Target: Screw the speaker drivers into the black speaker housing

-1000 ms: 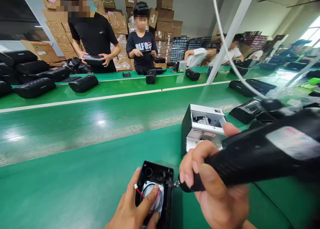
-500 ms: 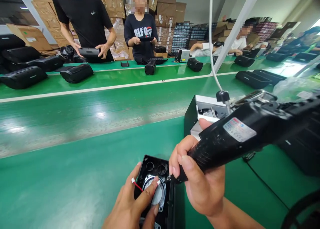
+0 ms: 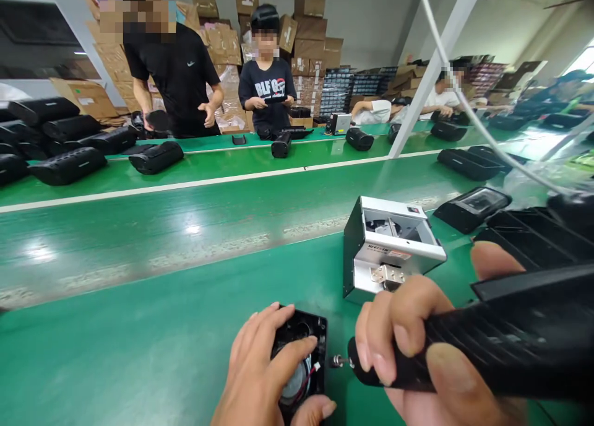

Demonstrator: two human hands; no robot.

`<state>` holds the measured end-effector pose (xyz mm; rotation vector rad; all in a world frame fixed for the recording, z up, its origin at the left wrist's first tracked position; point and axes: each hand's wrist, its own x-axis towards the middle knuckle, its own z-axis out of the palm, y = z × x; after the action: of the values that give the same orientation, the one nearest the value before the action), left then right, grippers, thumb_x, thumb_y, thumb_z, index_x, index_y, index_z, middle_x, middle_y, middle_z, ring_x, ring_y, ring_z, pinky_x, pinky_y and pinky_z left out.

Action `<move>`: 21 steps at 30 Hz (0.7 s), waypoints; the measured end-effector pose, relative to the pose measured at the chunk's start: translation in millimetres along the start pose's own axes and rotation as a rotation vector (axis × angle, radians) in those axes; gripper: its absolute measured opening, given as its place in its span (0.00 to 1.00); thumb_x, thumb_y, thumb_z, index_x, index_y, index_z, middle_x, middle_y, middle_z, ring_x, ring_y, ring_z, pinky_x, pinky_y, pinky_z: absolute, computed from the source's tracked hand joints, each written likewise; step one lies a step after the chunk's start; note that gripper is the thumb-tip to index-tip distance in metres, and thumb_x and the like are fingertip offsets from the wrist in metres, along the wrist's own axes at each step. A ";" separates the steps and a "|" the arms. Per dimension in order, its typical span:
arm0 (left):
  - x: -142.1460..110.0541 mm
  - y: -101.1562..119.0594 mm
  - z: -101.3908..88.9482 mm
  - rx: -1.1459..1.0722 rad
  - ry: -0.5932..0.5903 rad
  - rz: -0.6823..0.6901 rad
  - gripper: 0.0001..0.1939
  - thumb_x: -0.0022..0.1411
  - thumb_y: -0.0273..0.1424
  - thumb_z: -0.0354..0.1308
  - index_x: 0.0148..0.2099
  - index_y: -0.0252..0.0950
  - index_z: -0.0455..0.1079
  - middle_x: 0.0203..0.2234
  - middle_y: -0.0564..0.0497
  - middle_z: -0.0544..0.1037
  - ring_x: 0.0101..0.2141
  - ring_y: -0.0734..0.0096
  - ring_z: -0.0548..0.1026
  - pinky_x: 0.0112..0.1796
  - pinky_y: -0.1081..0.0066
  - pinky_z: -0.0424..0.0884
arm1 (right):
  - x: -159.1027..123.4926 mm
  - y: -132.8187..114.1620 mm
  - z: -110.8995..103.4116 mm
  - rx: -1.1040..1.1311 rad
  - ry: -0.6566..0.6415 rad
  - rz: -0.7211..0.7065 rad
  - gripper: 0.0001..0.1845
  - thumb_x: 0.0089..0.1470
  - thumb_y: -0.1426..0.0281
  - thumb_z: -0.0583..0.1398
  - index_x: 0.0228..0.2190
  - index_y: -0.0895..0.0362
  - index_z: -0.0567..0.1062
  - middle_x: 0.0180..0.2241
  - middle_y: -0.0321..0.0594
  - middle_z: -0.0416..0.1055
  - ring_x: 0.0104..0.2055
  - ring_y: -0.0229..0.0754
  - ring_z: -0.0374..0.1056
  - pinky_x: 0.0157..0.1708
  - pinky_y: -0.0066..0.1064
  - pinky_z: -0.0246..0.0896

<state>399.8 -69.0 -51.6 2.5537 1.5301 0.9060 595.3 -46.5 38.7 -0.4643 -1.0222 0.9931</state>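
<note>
Black housing (image 3: 322,352), one, is held at six o'clock in the head view by the left hand (image 3: 262,370), its fingers spread over the frame and one round speaker (image 3: 293,386). One power screwdriver (image 3: 515,345) is gripped by the right hand (image 3: 417,339), fingers curled; its bit (image 3: 338,361) is placed just beside the housing, toward three o'clock. Two standing people (image 3: 174,85) are seen between ten and twelve.
</note>
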 end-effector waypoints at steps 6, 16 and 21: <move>3.4 -9.7 -4.5 0.047 -0.163 0.077 0.14 0.61 0.37 0.72 0.49 0.49 0.79 0.67 0.38 0.67 0.65 0.36 0.70 0.52 0.34 0.80 | 1.1 -14.7 -5.5 -0.016 -0.002 -0.001 0.28 0.69 0.64 0.66 0.64 0.32 0.64 0.30 0.30 0.66 0.23 0.39 0.68 0.23 0.34 0.71; 27.5 2.1 -5.7 0.074 -0.166 -0.045 0.06 0.62 0.28 0.61 0.38 0.42 0.78 0.76 0.36 0.53 0.75 0.34 0.51 0.60 0.29 0.71 | 6.4 -2.8 -9.8 0.024 0.072 0.000 0.31 0.69 0.64 0.66 0.65 0.32 0.62 0.29 0.30 0.66 0.22 0.39 0.67 0.22 0.34 0.69; 45.3 8.5 -3.7 0.167 -0.272 -0.058 0.11 0.41 0.22 0.69 0.28 0.44 0.79 0.70 0.34 0.68 0.69 0.26 0.63 0.59 0.27 0.71 | 8.8 -12.2 -23.0 -0.008 0.070 -0.023 0.30 0.68 0.63 0.67 0.65 0.32 0.64 0.29 0.31 0.67 0.22 0.39 0.68 0.21 0.35 0.72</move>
<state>420.5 -37.5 -25.0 2.5914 1.6460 0.4178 622.5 -42.6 40.9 -0.4893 -0.9673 0.9464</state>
